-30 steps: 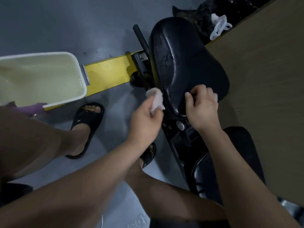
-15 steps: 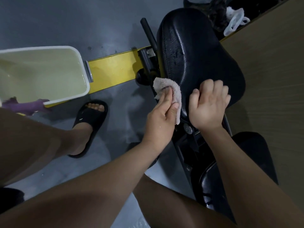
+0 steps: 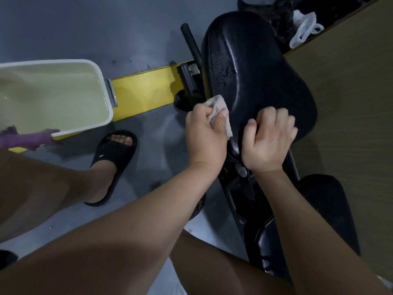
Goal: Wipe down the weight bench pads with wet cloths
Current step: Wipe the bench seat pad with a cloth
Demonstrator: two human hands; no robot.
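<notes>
A black, wet-looking seat pad (image 3: 255,77) of the weight bench fills the upper right. My left hand (image 3: 205,135) grips a pale pink cloth (image 3: 219,107) and holds it against the pad's left near edge. My right hand (image 3: 269,141) sits on the pad's near tip with its fingers curled over the edge. A second black pad (image 3: 331,209) lies lower right, partly hidden by my right forearm.
A white tub (image 3: 106,99) of water stands at the left with a purple cloth (image 3: 27,138) over its near rim. A yellow frame bar (image 3: 146,90) runs from tub to bench. My sandalled foot (image 3: 114,154) is on the grey floor. A wooden panel (image 3: 350,103) borders the right; a white plastic bag (image 3: 304,28) lies top right.
My left hand has bunched the cloth up and curled round it at the pad's left edge. My right hand's fingers have curled tighter on the pad's tip.
</notes>
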